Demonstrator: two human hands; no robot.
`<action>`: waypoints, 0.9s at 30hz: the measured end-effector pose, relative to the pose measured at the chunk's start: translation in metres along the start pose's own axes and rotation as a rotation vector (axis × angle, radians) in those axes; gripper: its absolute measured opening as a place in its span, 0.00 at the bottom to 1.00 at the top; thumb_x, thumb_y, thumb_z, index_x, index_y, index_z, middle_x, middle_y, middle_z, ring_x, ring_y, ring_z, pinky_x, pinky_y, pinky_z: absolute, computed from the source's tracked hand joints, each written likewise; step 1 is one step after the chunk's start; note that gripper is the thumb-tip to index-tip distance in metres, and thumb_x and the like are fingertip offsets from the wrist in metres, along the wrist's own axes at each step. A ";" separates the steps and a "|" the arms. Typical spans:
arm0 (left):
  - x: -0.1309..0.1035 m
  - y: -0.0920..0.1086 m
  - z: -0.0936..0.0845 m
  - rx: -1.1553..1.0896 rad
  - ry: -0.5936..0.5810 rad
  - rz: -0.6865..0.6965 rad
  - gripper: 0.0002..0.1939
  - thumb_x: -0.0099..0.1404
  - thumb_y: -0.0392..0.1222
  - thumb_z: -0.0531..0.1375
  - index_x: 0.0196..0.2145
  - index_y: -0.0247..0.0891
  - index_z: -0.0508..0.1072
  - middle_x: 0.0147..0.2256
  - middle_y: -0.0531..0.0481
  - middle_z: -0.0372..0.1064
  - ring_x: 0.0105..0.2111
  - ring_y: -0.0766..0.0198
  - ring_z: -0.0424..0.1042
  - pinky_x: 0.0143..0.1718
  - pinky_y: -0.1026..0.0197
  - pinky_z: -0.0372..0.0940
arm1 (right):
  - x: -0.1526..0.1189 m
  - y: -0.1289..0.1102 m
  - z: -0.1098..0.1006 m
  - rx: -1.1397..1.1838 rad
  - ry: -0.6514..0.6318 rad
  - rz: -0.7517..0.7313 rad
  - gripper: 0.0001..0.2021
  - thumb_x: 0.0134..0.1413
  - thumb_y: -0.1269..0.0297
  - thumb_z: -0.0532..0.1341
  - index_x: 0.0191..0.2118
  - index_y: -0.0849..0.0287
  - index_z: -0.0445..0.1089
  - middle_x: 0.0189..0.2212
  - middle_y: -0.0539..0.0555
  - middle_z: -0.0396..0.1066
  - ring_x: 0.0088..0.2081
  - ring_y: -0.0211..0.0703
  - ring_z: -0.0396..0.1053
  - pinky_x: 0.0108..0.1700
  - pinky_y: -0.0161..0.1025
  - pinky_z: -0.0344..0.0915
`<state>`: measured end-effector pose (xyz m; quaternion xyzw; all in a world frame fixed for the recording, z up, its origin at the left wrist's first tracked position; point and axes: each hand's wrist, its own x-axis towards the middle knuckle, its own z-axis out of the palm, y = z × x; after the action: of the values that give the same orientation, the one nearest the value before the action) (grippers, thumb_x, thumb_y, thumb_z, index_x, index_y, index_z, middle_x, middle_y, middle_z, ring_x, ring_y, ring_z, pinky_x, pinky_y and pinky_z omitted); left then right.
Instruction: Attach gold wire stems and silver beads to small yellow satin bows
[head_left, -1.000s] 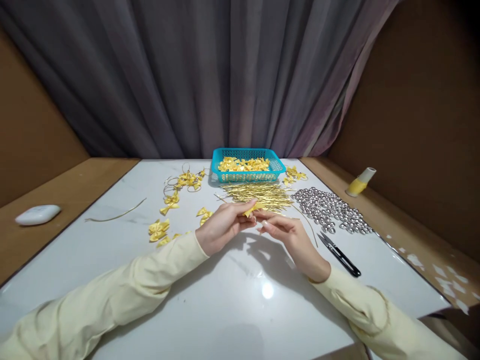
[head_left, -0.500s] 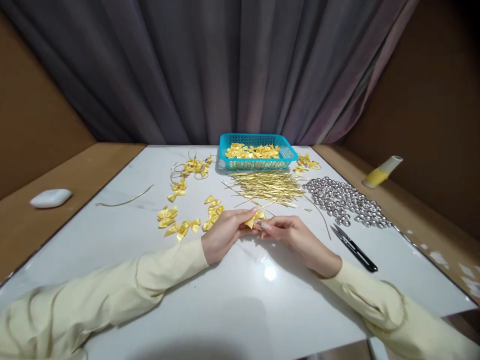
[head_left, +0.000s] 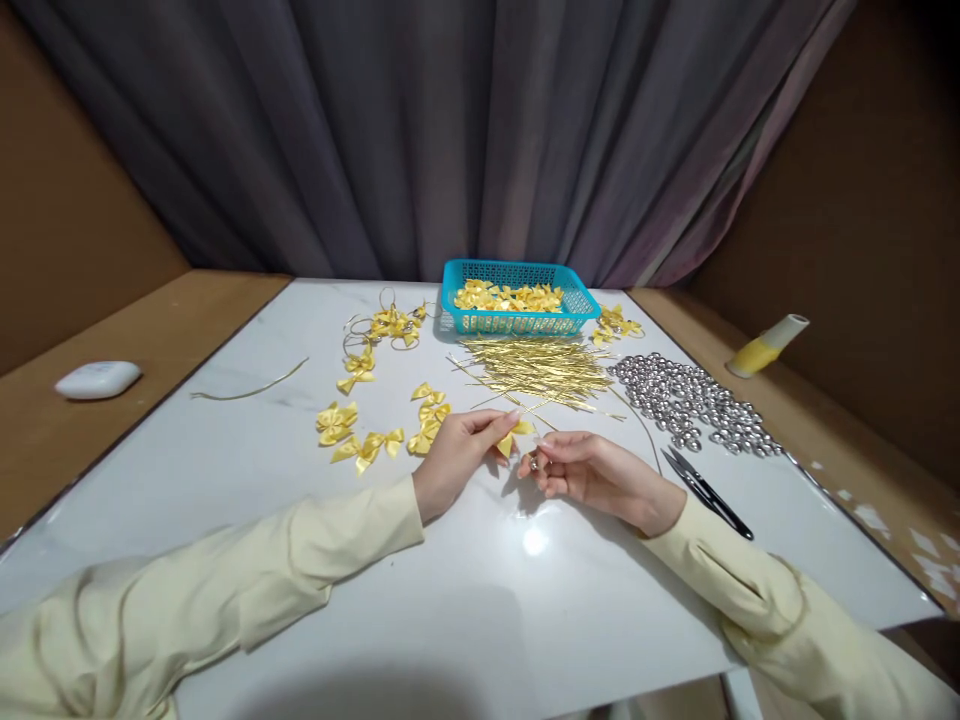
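Observation:
My left hand point(head_left: 466, 445) pinches a yellow satin ribbon bow point(head_left: 514, 437) between thumb and fingers, over the middle of the table. Just to its right, my right hand point(head_left: 600, 475) is closed with thumb and index finger together. A small round silver bell point(head_left: 534, 463) shows at its fingers; whether a cord runs between the hands is too fine to tell. Beyond both hands lies a heap of gold cords point(head_left: 536, 370). Loose yellow bows point(head_left: 369, 448) lie left of my left hand. Right of my right hand is a pile of silver bells point(head_left: 679, 400).
A blue basket point(head_left: 577, 322) of bows stands at the back. Bows with looped cords point(head_left: 394, 325) lie left of it. Black thread snips point(head_left: 709, 495) rest by my right wrist. A single cord point(head_left: 251, 385), a white case point(head_left: 97, 380) and a yellow-white tube point(head_left: 766, 346) lie outward.
My right hand has drawn slightly right, away from the bow, and the silver bell now shows at its fingers. My left hand keeps the bow. The view has shifted a little.

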<state>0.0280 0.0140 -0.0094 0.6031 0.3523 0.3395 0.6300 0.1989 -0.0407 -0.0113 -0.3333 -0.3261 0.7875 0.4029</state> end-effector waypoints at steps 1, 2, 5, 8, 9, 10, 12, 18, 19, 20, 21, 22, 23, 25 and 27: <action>0.000 -0.001 0.000 -0.011 -0.002 0.002 0.15 0.57 0.49 0.59 0.23 0.32 0.72 0.21 0.51 0.67 0.21 0.70 0.65 0.24 0.66 0.62 | 0.000 0.000 0.000 0.009 -0.001 0.007 0.07 0.54 0.70 0.58 0.29 0.67 0.70 0.33 0.58 0.72 0.28 0.33 0.68 0.33 0.30 0.66; 0.000 -0.001 0.001 -0.015 -0.008 0.005 0.15 0.57 0.49 0.59 0.24 0.31 0.72 0.22 0.51 0.67 0.21 0.70 0.65 0.24 0.67 0.62 | 0.001 0.000 0.000 0.015 -0.003 0.011 0.07 0.53 0.70 0.58 0.29 0.67 0.70 0.33 0.58 0.72 0.28 0.33 0.68 0.33 0.30 0.66; 0.001 -0.002 0.000 -0.002 -0.029 0.013 0.16 0.58 0.50 0.58 0.25 0.31 0.72 0.25 0.49 0.69 0.20 0.70 0.66 0.21 0.67 0.62 | 0.001 0.000 0.001 0.020 -0.007 0.021 0.07 0.54 0.71 0.57 0.28 0.67 0.70 0.32 0.57 0.72 0.28 0.33 0.68 0.33 0.29 0.66; 0.001 -0.003 -0.001 0.023 -0.025 0.025 0.17 0.58 0.50 0.58 0.25 0.31 0.72 0.26 0.48 0.70 0.19 0.70 0.65 0.19 0.68 0.61 | 0.000 0.000 0.002 0.002 0.008 0.032 0.07 0.54 0.70 0.57 0.31 0.67 0.71 0.31 0.57 0.72 0.30 0.35 0.70 0.34 0.31 0.66; 0.002 -0.004 -0.001 0.029 -0.018 0.029 0.17 0.58 0.50 0.58 0.24 0.31 0.72 0.25 0.49 0.70 0.19 0.70 0.65 0.19 0.68 0.61 | 0.000 0.000 0.002 -0.008 0.019 0.035 0.07 0.54 0.69 0.57 0.31 0.67 0.71 0.31 0.58 0.72 0.31 0.37 0.71 0.34 0.32 0.66; 0.002 -0.004 -0.001 0.032 -0.011 0.032 0.16 0.57 0.50 0.59 0.24 0.31 0.72 0.25 0.49 0.69 0.19 0.71 0.65 0.19 0.69 0.61 | 0.000 0.000 0.002 -0.015 0.028 0.038 0.07 0.53 0.69 0.57 0.31 0.67 0.70 0.32 0.58 0.72 0.33 0.40 0.72 0.34 0.32 0.66; 0.002 -0.007 -0.002 0.030 0.004 0.032 0.16 0.57 0.49 0.59 0.23 0.32 0.72 0.23 0.51 0.69 0.19 0.71 0.65 0.19 0.69 0.61 | 0.000 0.000 0.002 -0.022 0.043 0.041 0.06 0.53 0.69 0.57 0.30 0.67 0.69 0.32 0.59 0.72 0.37 0.44 0.73 0.35 0.33 0.67; 0.002 -0.010 -0.002 0.008 0.036 0.019 0.15 0.57 0.48 0.59 0.23 0.32 0.72 0.21 0.52 0.69 0.17 0.72 0.65 0.19 0.69 0.62 | -0.001 -0.001 -0.001 -0.009 0.028 0.067 0.06 0.53 0.70 0.57 0.29 0.66 0.67 0.31 0.59 0.73 0.41 0.51 0.72 0.36 0.35 0.67; 0.002 -0.009 -0.002 0.003 0.041 0.018 0.15 0.57 0.48 0.60 0.23 0.32 0.72 0.21 0.52 0.69 0.17 0.72 0.65 0.19 0.69 0.62 | -0.002 -0.002 -0.001 -0.006 0.025 0.076 0.06 0.53 0.70 0.56 0.29 0.66 0.67 0.30 0.58 0.73 0.41 0.51 0.72 0.36 0.36 0.68; 0.002 -0.008 -0.002 -0.004 0.043 0.018 0.15 0.57 0.48 0.60 0.23 0.32 0.72 0.20 0.52 0.68 0.16 0.72 0.65 0.19 0.70 0.62 | -0.002 -0.003 -0.001 -0.007 0.020 0.089 0.06 0.53 0.70 0.56 0.28 0.66 0.67 0.30 0.58 0.74 0.41 0.52 0.72 0.35 0.37 0.68; 0.001 -0.007 -0.001 -0.010 0.044 0.016 0.15 0.57 0.48 0.60 0.23 0.32 0.71 0.20 0.52 0.68 0.16 0.72 0.65 0.18 0.70 0.62 | -0.002 -0.003 -0.001 -0.013 0.015 0.103 0.06 0.53 0.70 0.56 0.28 0.66 0.67 0.32 0.59 0.74 0.41 0.52 0.72 0.35 0.38 0.69; 0.001 -0.006 -0.001 -0.014 0.046 0.016 0.15 0.57 0.48 0.60 0.22 0.32 0.71 0.20 0.52 0.68 0.17 0.71 0.65 0.19 0.70 0.62 | -0.002 -0.004 -0.001 -0.022 0.010 0.122 0.07 0.53 0.70 0.55 0.29 0.66 0.67 0.35 0.60 0.74 0.41 0.53 0.72 0.35 0.39 0.70; 0.000 -0.005 0.000 -0.016 0.048 0.016 0.16 0.57 0.49 0.60 0.22 0.31 0.71 0.20 0.52 0.68 0.17 0.71 0.65 0.19 0.70 0.63 | -0.003 -0.005 -0.002 -0.034 0.009 0.143 0.07 0.54 0.70 0.54 0.29 0.66 0.67 0.38 0.62 0.73 0.41 0.53 0.72 0.34 0.40 0.70; 0.000 -0.003 0.000 -0.014 0.049 0.009 0.17 0.56 0.50 0.60 0.22 0.31 0.71 0.19 0.51 0.67 0.18 0.70 0.66 0.19 0.69 0.63 | -0.003 -0.007 -0.005 -0.064 0.020 0.183 0.08 0.54 0.69 0.54 0.30 0.66 0.67 0.42 0.64 0.72 0.40 0.52 0.73 0.30 0.37 0.70; -0.001 -0.002 0.001 -0.012 0.047 -0.004 0.17 0.56 0.50 0.60 0.22 0.31 0.71 0.19 0.51 0.67 0.18 0.69 0.67 0.18 0.69 0.63 | -0.003 -0.008 -0.008 -0.102 0.021 0.209 0.08 0.54 0.68 0.54 0.29 0.66 0.67 0.43 0.65 0.72 0.38 0.52 0.74 0.25 0.33 0.68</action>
<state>0.0283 0.0124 -0.0117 0.5902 0.3662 0.3545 0.6259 0.2106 -0.0378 -0.0088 -0.3938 -0.3249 0.8042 0.3044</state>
